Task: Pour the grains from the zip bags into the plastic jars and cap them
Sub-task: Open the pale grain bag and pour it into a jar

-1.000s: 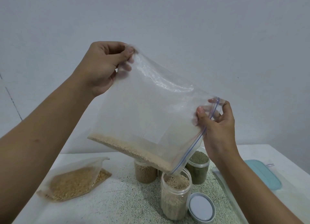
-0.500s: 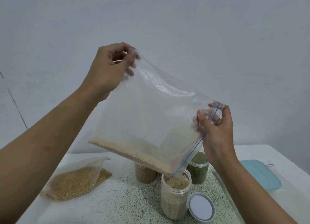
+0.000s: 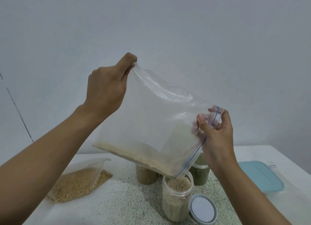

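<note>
The left hand [image 3: 107, 88] pinches the bag's [image 3: 156, 123] bottom corner; the right hand [image 3: 217, 132] pinches its zip edge. Grains spill into the open jar [image 3: 176, 199] on the bench [image 3: 117, 208].

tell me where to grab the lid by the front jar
Likely its rim, from above: the lid lies flat on the table, so only the edge offers hold. Approach from its right; the open jar stands close on its left.

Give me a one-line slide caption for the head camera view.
Left hand and right hand tilt a clear zip bag, pouring pale grains into a nearly full open jar beside a loose lid.
</note>
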